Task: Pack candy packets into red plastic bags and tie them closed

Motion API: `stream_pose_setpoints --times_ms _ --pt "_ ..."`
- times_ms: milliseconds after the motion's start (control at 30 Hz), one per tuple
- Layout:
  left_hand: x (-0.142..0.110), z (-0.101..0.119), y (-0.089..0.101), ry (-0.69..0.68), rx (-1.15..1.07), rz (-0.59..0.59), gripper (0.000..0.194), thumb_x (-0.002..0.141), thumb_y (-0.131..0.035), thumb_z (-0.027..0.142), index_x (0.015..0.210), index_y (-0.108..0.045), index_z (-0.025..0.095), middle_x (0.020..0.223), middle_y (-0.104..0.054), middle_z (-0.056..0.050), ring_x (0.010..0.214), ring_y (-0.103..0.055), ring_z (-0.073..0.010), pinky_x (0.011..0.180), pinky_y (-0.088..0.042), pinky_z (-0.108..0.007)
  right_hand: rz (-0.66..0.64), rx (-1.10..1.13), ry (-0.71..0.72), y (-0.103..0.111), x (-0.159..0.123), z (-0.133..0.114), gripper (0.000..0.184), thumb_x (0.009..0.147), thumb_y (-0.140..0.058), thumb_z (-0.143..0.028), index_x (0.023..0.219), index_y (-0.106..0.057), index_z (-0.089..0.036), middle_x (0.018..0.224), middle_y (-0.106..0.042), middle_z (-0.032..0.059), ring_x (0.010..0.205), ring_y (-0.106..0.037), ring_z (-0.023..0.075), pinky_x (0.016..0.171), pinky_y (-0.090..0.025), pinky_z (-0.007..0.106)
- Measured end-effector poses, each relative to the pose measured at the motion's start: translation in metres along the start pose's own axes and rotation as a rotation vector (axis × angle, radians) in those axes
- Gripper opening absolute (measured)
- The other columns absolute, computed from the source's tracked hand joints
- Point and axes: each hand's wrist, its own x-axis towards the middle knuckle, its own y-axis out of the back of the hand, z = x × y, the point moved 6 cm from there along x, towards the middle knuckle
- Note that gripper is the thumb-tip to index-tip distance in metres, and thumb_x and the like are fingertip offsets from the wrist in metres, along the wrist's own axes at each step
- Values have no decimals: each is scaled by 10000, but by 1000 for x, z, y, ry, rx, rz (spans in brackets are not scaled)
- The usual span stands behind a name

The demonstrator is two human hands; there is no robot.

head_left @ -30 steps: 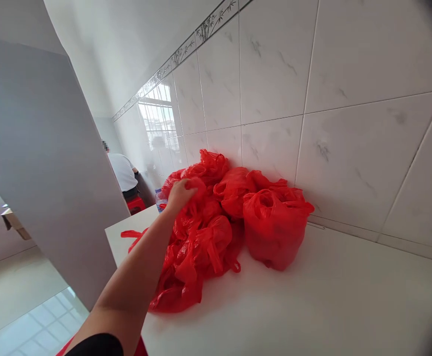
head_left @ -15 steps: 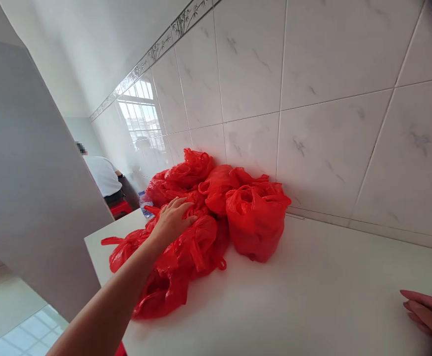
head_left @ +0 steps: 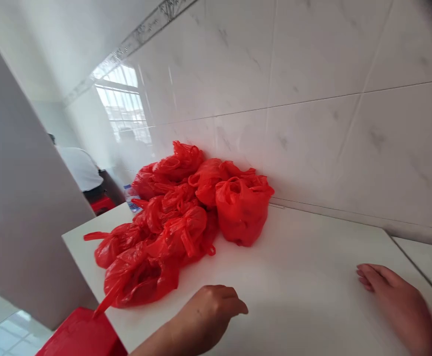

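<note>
- Across the left half of the white table point(head_left: 293, 296), a heap of red plastic bags point(head_left: 164, 217), loosely bunched, the far ones close to the tiled wall point(head_left: 312, 138).
- At the heap's right end, one full, rounded bag point(head_left: 242, 212), standing upright on the tabletop with its handles gathered at the top.
- At the near left, a slumped bag point(head_left: 141, 282), one handle trailing over the table's edge towards a red object point(head_left: 82, 333) lower down, only partly in view.
- On the near side of the heap, apart from the bags, the left hand point(head_left: 216, 316), over the table; fingers bent and directed right, back of the hand uppermost. Its palm is hidden, so the width of the grip cannot be told.
- At the right, well apart from the heap, the right hand point(head_left: 394, 296), somewhat blurred; fingertips directed left and close to one another. Whether the grip is closed cannot be told.
- Beside the heap's far left side, a clear bottle point(head_left: 131, 199) with a blue cap, partly hidden by red plastic.
- Beyond, at the far left, a person in a white shirt point(head_left: 78, 168), on a red stool point(head_left: 102, 203), partly behind a grey panel point(head_left: 19, 198).
- Upon the wall's glossy tiles, a bright window reflection point(head_left: 122, 101).
</note>
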Motion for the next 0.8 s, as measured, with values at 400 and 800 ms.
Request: stream_pose_setpoints --times_ms 400,800 --pt "20 21 -85 -192 54 -49 644 844 -532 474 1430 -287 372 1512 -236 -54 1356 -323 -297 1060 -359 -504 -245 7 157 17 -133 -45 492 863 -369 -603 574 -405 -207 526 -387 -35 505 -385 115 508 -299 251" --pt "25 4 -118 -388 213 175 670 853 -445 570 1443 -180 396 1498 -268 2 1322 -391 -284 1058 -362 -451 -267 -113 -189 142 -277 13 486 841 -389 -618 649 -492 -183 609 -503 7 533 -455 127 515 -362 244"
